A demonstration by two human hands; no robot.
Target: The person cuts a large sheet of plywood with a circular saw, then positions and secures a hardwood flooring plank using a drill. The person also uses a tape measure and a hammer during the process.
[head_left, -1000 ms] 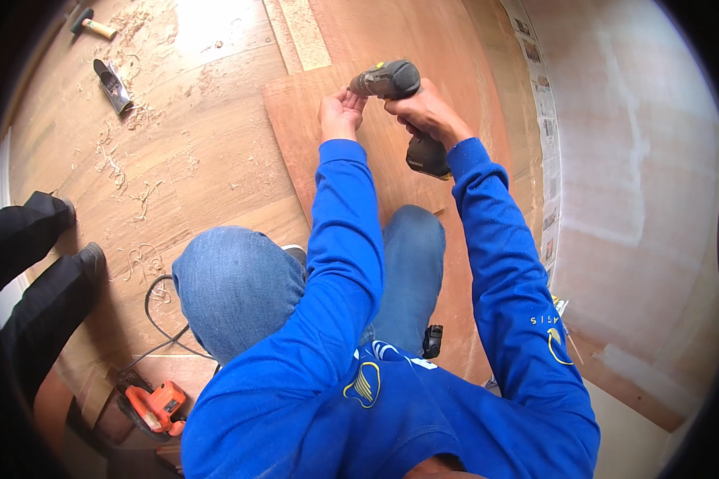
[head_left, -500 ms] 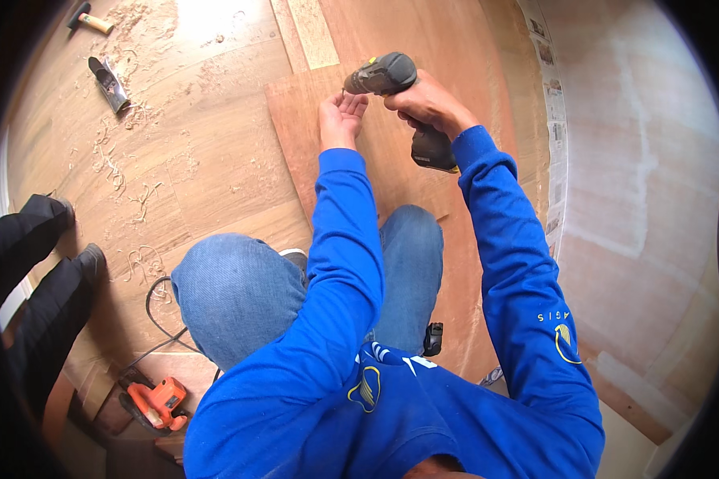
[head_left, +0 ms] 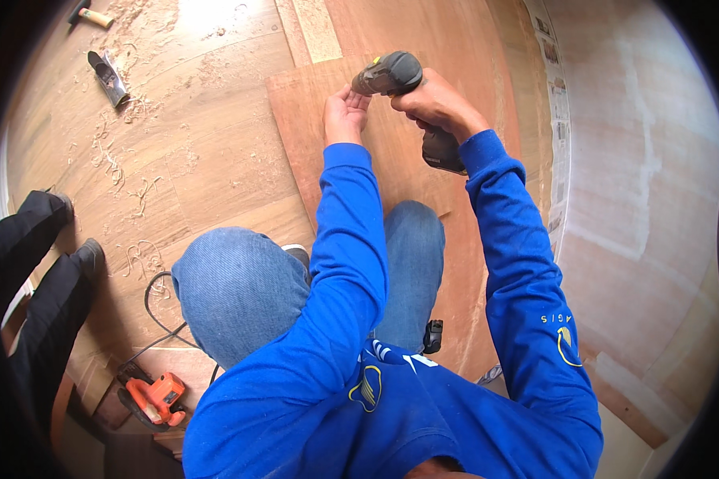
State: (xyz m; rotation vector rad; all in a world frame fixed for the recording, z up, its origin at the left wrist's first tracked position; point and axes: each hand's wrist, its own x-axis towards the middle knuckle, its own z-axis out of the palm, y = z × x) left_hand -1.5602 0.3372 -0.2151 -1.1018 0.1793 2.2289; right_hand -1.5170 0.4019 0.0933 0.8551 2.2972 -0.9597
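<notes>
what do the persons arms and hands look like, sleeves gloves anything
Both arms are in long bright blue sleeves that end at the wrists. The right sleeve carries a small yellow curved emblem with tiny lettering near the upper arm; the left sleeve is plain. The left hand and right hand are bare: no gloves, no watch or rings visible.

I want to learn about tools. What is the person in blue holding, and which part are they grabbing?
A cordless drill. The right hand grips its handle, and the left hand pinches the front tip, above the plywood sheet.
</notes>
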